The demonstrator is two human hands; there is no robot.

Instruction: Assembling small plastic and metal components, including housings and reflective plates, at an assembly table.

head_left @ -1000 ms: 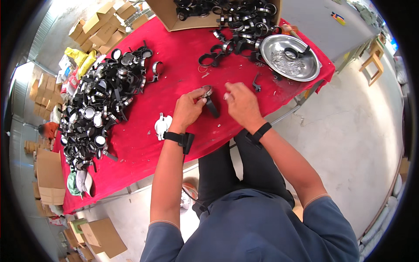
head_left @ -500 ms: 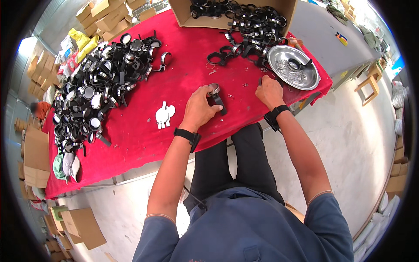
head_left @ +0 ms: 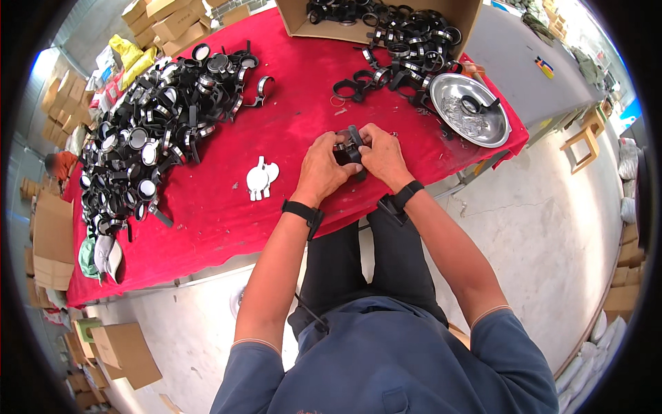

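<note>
My left hand (head_left: 321, 169) is closed around a black watch-like piece (head_left: 345, 154) with a round silver-edged ring, low over the red cloth near the table's front edge. Against it, my right hand (head_left: 384, 156) pinches a narrow black strip (head_left: 354, 134), which stands up between the two hands. Fingers cover much of both parts, so how they meet is hidden. Flat white round cut-outs (head_left: 258, 182) lie to the left of my left hand.
A big heap of black watch-like pieces (head_left: 165, 131) covers the table's left side. More spill from a cardboard box (head_left: 472, 31) at the back right. Beside them stands a round metal tray (head_left: 505, 132) holding small metal bits and a black ring. A grey table (head_left: 510, 52) adjoins the right.
My right hand has moved left from beside the metal tray to my left hand, bringing the black strip. The watch-like piece, earlier lying under my left hand, is now gripped between both hands.
</note>
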